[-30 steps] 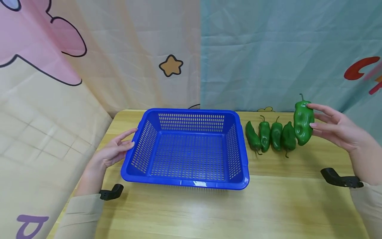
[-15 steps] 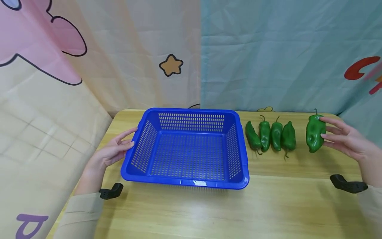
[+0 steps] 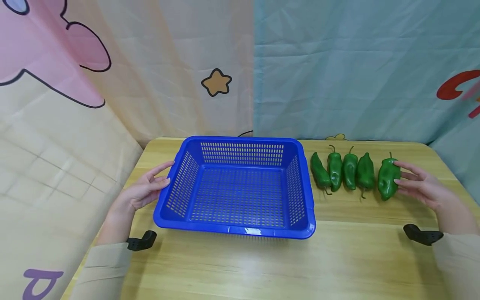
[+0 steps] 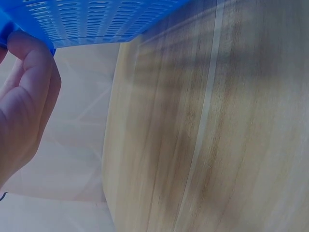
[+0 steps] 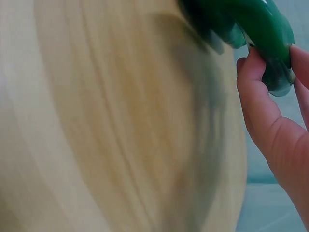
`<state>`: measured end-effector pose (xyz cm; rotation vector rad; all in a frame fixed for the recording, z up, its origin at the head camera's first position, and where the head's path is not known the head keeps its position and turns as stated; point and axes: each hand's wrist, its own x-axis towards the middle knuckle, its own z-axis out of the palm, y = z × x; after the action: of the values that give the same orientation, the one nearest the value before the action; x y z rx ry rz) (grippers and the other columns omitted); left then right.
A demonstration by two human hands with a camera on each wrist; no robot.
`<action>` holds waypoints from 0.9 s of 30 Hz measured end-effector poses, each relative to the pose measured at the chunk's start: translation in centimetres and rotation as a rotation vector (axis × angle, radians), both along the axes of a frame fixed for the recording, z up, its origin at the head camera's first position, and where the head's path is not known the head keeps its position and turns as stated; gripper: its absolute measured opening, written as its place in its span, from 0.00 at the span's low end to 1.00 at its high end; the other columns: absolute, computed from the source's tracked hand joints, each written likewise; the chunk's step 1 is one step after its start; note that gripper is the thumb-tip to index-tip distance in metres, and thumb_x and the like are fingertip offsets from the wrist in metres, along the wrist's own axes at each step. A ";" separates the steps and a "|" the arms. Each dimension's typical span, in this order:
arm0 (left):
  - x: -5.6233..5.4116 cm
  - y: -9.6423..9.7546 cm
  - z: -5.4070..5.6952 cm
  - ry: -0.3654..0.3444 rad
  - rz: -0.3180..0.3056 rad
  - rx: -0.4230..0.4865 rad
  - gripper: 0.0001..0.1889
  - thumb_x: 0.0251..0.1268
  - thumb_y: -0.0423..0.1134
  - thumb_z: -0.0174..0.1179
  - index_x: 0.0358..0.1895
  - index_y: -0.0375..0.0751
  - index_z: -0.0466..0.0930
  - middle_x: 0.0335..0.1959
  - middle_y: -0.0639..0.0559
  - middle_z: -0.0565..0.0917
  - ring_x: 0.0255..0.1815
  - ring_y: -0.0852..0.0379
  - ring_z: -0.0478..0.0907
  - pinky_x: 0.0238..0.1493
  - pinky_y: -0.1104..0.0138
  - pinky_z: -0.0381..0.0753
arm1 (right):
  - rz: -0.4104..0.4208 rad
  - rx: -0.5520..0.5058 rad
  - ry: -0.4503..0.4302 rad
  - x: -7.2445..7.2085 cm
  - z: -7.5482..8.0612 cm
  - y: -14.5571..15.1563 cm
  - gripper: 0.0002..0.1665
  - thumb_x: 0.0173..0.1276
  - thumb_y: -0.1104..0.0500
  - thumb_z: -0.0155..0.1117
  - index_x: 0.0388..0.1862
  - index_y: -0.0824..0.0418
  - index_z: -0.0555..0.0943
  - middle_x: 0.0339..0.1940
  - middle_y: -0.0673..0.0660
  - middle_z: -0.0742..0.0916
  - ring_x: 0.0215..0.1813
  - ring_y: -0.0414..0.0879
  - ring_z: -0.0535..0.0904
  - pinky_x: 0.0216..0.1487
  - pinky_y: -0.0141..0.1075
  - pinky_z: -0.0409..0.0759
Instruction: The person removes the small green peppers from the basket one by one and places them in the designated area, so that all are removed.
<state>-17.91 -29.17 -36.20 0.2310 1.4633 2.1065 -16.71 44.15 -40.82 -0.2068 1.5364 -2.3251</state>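
Note:
My left hand (image 3: 144, 189) grips the left rim of a blue plastic basket (image 3: 232, 230) with slotted walls and nothing inside. In the left wrist view, curled fingers (image 4: 36, 72) meet the basket's edge. At the far right, my right hand (image 3: 421, 185) pinches a glossy green pepper (image 3: 387, 181) between thumb and fingers, its stem pointing away. The right wrist view shows the thumb and fingers on either side of this pepper (image 5: 268, 29). Just left of it, several more green peppers (image 3: 350, 171) lie side by side in a row.
The basket and peppers are on a light wooden table (image 3: 240, 266). A printed curtain (image 3: 330, 75) hangs along its back edge, and another cloth (image 3: 56, 175) borders the left side. Each wrist wears a black camera mount.
The right hand has carried its pepper first right and down, then slightly back left, ending low beside the row. The left hand and basket have stayed put.

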 end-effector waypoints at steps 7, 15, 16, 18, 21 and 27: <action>-0.1 0.0 -0.1 0.006 -0.009 0.041 0.23 0.72 0.25 0.41 0.64 0.50 0.57 0.43 0.45 0.82 0.41 0.53 0.82 0.41 0.65 0.83 | 0.036 -0.115 -0.033 -0.2 -1.2 0.0 0.35 0.67 0.82 0.37 0.58 0.52 0.77 0.45 0.53 0.81 0.47 0.47 0.81 0.44 0.41 0.82; -0.2 0.0 0.0 0.000 -0.017 0.053 0.23 0.71 0.24 0.40 0.65 0.50 0.57 0.43 0.44 0.82 0.41 0.52 0.82 0.41 0.64 0.83 | -0.019 -0.126 -0.080 -0.3 -1.5 -0.4 0.36 0.67 0.82 0.36 0.55 0.51 0.79 0.43 0.52 0.83 0.45 0.47 0.82 0.41 0.40 0.83; -0.2 0.0 0.0 -0.001 -0.016 0.051 0.23 0.71 0.24 0.40 0.64 0.50 0.57 0.43 0.44 0.82 0.41 0.52 0.82 0.41 0.64 0.83 | -0.028 -0.129 -0.087 -0.4 -1.6 -0.4 0.35 0.67 0.82 0.36 0.54 0.50 0.79 0.43 0.52 0.83 0.45 0.46 0.82 0.41 0.40 0.83; -0.2 0.0 0.0 -0.003 -0.015 0.051 0.23 0.71 0.24 0.40 0.64 0.50 0.58 0.43 0.45 0.82 0.41 0.52 0.82 0.41 0.64 0.83 | -0.053 -0.123 -0.101 -0.4 -1.5 -0.5 0.34 0.68 0.81 0.38 0.53 0.49 0.80 0.43 0.50 0.84 0.44 0.45 0.82 0.41 0.39 0.83; -0.1 0.1 0.0 0.004 -0.016 0.050 0.23 0.71 0.24 0.41 0.63 0.51 0.59 0.43 0.45 0.82 0.41 0.52 0.82 0.41 0.64 0.83 | -0.084 -0.087 -0.105 -0.6 -1.4 -0.5 0.32 0.68 0.80 0.41 0.52 0.48 0.80 0.42 0.47 0.84 0.44 0.43 0.82 0.41 0.37 0.83; 0.0 -0.1 0.2 0.006 -0.008 0.038 0.23 0.71 0.24 0.41 0.64 0.51 0.59 0.43 0.44 0.82 0.40 0.51 0.82 0.41 0.64 0.83 | -0.106 -0.049 -0.094 -0.9 -1.5 -0.7 0.30 0.67 0.79 0.46 0.52 0.47 0.79 0.42 0.45 0.84 0.44 0.40 0.82 0.41 0.36 0.82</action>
<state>-17.94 -29.23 -35.98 0.2579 1.4238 2.1303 -17.59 43.45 -42.28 -0.0277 1.4792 -2.4189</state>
